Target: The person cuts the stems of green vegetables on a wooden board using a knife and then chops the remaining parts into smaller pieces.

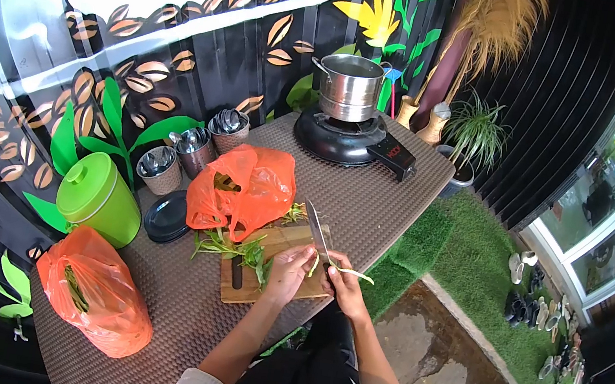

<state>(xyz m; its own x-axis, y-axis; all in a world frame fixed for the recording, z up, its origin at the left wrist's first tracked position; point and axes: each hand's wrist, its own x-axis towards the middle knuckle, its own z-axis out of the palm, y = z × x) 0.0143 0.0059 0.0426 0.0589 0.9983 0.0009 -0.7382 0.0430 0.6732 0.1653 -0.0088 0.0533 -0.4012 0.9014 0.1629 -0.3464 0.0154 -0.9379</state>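
Note:
My right hand (347,287) is closed round a knife (315,223), its blade pointing up and away over the cutting board. A thin pale-green vegetable stem (363,277) sticks out to the right by the right fingers. Close beside it, my left hand (287,275) pinches a green piece of stem (314,264) near the blade. Both hands are above the near side of the wooden cutting board (290,242). Leafy greens (254,257) lie on its left part, with more greens (295,212) at its far edge.
An orange plastic bag (252,188) stands behind the board, another bag (97,296) at left. Nearby are a lime-green canister (101,197), a dark lid (167,217) and cutlery cups (193,149). A steel pot (349,91) sits on a portable stove (343,140) at the table's far end.

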